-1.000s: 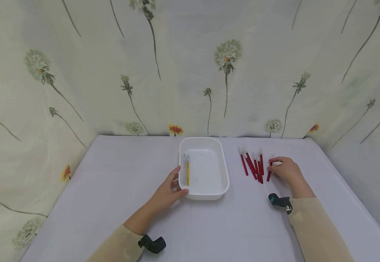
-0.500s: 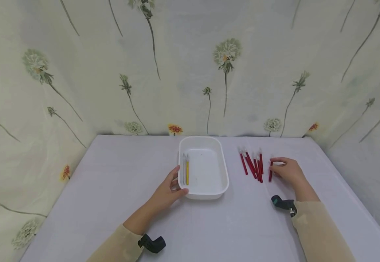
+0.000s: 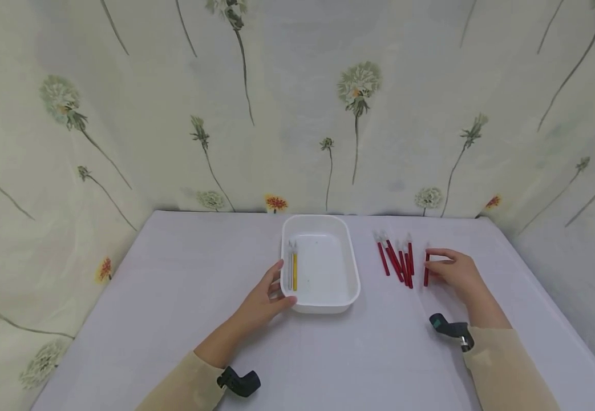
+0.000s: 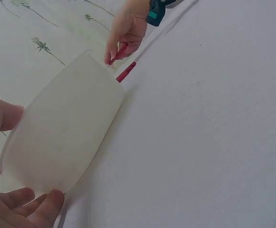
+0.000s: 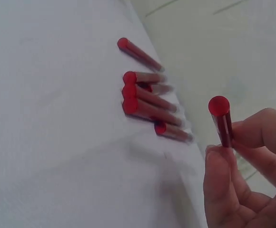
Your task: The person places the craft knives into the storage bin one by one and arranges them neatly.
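Observation:
My left hand [image 3: 262,297] grips the near left corner of a white plastic tray [image 3: 356,277], its thumb at the front rim and its fingers along the side. Inside the tray a yellow pen [image 3: 295,273] and a silver pen [image 3: 290,274] lie side by side against the left wall. My right hand [image 3: 456,273] pinches a red pen [image 5: 224,126] between thumb and fingers, to the right of the pile. Several more red pens [image 3: 401,265] with clear caps lie loosely fanned on the cloth, right of the tray.
A pale cloth [image 3: 369,359] covers the table, whose back edge meets a hanging curtain [image 3: 287,114] printed with dandelions. Small dark cameras sit on both wrists, the right wrist camera [image 3: 448,326] close above the table.
My right hand has drifted slightly right and nearer, taking the red pen a little farther from the pile, and the pen has straightened in the head view. My left hand stays on the tray.

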`<state>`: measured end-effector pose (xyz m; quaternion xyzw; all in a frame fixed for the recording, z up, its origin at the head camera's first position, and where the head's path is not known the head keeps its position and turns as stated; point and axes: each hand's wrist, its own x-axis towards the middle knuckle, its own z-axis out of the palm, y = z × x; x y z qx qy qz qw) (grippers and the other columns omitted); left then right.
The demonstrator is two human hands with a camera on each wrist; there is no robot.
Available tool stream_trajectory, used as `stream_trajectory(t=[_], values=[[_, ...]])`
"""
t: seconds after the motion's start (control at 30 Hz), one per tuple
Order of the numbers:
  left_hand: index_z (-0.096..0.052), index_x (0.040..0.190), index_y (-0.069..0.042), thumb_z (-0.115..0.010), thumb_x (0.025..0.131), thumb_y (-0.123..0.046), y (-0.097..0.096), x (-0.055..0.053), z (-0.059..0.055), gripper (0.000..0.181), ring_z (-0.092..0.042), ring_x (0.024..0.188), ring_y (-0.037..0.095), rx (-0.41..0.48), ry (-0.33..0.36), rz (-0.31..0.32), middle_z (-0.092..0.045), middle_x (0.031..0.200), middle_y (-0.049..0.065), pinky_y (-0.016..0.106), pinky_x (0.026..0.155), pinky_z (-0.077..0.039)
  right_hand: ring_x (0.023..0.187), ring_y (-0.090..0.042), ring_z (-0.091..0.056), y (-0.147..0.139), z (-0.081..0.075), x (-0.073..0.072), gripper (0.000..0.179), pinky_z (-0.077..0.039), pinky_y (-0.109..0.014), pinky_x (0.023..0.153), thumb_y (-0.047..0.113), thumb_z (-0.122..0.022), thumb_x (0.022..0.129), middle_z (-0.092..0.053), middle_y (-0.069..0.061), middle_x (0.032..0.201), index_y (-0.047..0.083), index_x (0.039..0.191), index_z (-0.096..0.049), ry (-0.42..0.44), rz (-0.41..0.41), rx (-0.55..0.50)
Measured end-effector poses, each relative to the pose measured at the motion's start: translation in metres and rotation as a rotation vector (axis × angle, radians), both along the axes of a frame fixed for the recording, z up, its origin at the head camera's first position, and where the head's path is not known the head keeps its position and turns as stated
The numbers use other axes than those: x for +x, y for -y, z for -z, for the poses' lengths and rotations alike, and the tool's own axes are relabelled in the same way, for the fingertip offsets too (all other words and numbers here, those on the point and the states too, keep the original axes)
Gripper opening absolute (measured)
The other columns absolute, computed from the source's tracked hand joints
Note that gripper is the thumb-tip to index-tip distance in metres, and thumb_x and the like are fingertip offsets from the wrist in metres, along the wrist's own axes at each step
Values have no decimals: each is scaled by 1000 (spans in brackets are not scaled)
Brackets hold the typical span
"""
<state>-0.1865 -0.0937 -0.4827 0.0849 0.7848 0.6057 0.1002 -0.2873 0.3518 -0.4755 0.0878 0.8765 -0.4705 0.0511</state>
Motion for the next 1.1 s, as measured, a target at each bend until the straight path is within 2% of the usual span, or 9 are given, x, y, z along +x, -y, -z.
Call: stream_trajectory(t=[0.27,0.4,0.5,0.67,0.77,0.87,1.1], values=[[-16,148,-26,-71,81,-23,-1,1,-2,87,-38,130,27,1,0,1,-27,148,9,39,95,-44,81,-10,-62,12,-19,13,58,-55,-27,75,26,-65,87,-59,-8,105,7,136,-42,32,8,-207],[-14,148,-25,-71,82,-22,0,0,-1,87,-37,130,27,9,-8,19,-26,149,9,38,95,-44,83,-10,-62,18,-26,19,58,-54,-27,77,26,-63,88,-55,-15,113,7,137,-39,26,5,-267],[-12,149,-22,-71,81,-22,1,1,-4,89,-35,131,29,26,-8,40,-24,149,12,39,96,-43,85,-10,-62,24,-30,23,58,-54,-26,78,27,-63,88,-52,-19,118,7,137,-39,16,-3,-279],[-12,149,-15,-72,81,-25,1,8,-20,91,-34,131,34,46,-1,63,-23,149,18,41,96,-42,87,-10,-61,32,-37,29,58,-53,-26,79,31,-62,88,-50,-15,116,9,137,-40,3,-7,-262],[-12,148,-14,-71,81,-25,1,11,-27,90,-35,130,34,38,-2,63,-23,148,18,40,96,-43,88,-10,-61,37,-41,31,58,-52,-27,81,31,-61,88,-48,-19,120,10,137,-39,-8,-32,-278],[-13,148,-14,-71,82,-25,0,13,-30,89,-35,130,34,31,-2,59,-23,148,18,40,96,-43,89,-12,-61,42,-43,32,56,-53,-28,81,29,-61,89,-49,-19,119,9,136,-40,-19,-60,-312],[-13,148,-15,-71,81,-26,0,13,-30,89,-34,130,34,14,-5,53,-23,149,18,41,96,-43,90,-16,-62,56,-51,35,51,-53,-27,79,24,-63,88,-55,-7,105,9,133,-44,-37,-119,-384]])
